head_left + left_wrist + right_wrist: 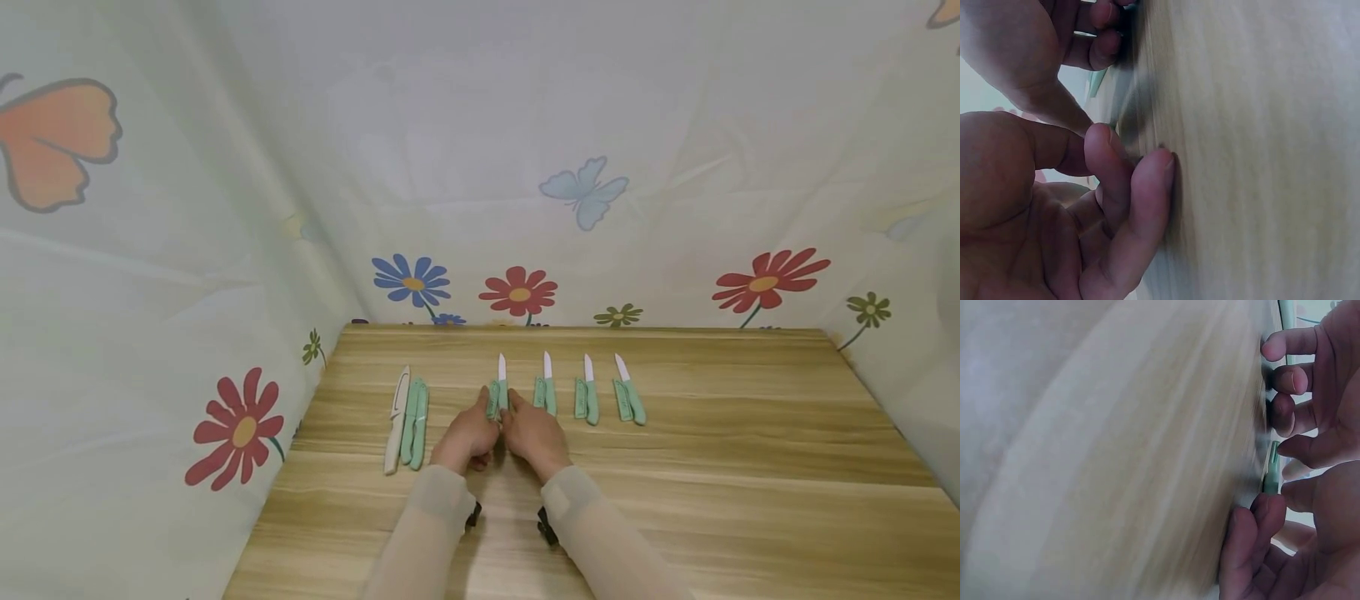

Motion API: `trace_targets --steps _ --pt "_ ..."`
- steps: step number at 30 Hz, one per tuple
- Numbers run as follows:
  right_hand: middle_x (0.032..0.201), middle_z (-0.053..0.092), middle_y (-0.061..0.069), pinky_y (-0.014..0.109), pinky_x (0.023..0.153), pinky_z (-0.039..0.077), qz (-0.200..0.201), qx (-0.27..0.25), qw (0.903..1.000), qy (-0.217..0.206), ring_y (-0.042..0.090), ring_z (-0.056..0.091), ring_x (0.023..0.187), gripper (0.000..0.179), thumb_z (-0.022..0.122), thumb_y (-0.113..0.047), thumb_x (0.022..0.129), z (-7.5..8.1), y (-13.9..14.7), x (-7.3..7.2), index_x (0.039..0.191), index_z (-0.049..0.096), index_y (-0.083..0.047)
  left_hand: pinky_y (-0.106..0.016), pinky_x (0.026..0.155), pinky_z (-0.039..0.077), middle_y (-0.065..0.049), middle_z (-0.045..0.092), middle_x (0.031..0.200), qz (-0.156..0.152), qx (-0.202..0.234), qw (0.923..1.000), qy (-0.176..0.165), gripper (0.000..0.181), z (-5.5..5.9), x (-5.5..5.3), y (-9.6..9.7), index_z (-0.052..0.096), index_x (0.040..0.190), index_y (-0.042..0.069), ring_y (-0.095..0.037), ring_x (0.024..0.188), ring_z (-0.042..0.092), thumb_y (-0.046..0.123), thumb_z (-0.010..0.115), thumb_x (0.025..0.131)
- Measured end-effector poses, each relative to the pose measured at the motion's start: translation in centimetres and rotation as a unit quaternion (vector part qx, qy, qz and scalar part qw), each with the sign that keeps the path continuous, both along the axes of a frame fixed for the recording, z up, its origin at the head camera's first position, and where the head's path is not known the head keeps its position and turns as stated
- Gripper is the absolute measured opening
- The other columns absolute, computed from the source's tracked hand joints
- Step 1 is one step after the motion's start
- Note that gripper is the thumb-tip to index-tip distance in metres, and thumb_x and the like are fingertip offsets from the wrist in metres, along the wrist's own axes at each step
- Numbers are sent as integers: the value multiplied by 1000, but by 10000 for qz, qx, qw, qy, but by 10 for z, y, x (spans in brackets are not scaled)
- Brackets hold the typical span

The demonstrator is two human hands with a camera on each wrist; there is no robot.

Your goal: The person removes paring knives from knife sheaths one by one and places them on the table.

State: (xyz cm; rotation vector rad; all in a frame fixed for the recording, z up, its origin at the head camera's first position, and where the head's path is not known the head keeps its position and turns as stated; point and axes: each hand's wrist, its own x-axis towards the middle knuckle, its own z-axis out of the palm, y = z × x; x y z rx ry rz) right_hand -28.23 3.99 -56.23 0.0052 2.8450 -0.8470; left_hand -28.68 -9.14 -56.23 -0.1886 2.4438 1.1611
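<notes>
The green paring knife (503, 388) lies between the two hands, just ahead of the wrists, with its matching green sheath (492, 400) parallel on its left. The long axis of both runs away from the person, and the white blade points outward, past the fingertips, with the handle end nearest the palms. The left hand (469, 431) is nearer the sheath, its forefinger along the outer side; the right hand (537, 431) is nearer the knife, its forefinger along the handle's right side. The hands' near fingertips almost meet at the close end of the pair. Both hands have bent lower fingers near the wooden tabletop (712, 467), but whether either one pinches its piece or merely touches it cannot be told. Just right of the right hand's fingertips lies another sheath (539, 393) beside its bare knife (551, 390); a cream knife (397, 421) lies farther off, left of the left hand.
</notes>
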Motion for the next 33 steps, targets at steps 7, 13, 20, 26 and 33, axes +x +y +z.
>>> trace_targets --steps 7,13,20,26,33 --pt "126 71 24 58 88 56 161 -213 9993 269 42 71 94 54 49 -38 107 -7 4 7 158 43 -20 -30 44 54 -14 63 68 43 87 9999 89 79 -2 6 -2 6 168 27 -20 52 59 15 49 102" --pt "144 60 25 63 102 51 54 -953 9952 198 49 62 124 63 54 -36 105 -7 6 18 161 36 -15 -30 46 56 -10 65 65 -16 247 9992 310 81 -9 12 -8 1 168 20 -18 51 60 22 51 104" --pt "137 65 26 60 106 50 -98 -1938 9809 108 44 62 126 66 60 -30 102 -5 6 29 160 36 -8 -26 51 55 -8 67 80 11 1128 9924 492 82 -7 26 -19 5 167 13 -15 59 61 16 53 101" --pt "99 73 24 36 72 61 16 -3647 9301 -445 22 69 78 56 60 -15 101 0 -4 38 151 44 5 -35 69 57 -13 71 120 185 452 9913 1220 63 12 42 -34 35 161 9 -23 91 70 28 56 105" --pt "112 71 31 36 82 64 25 -4637 8831 -721 26 74 93 44 54 -8 101 0 -24 48 140 54 13 -62 107 47 -26 50 149 929 -68 9828 1597 63 21 60 -56 41 156 4 -47 136 49 32 58 102"
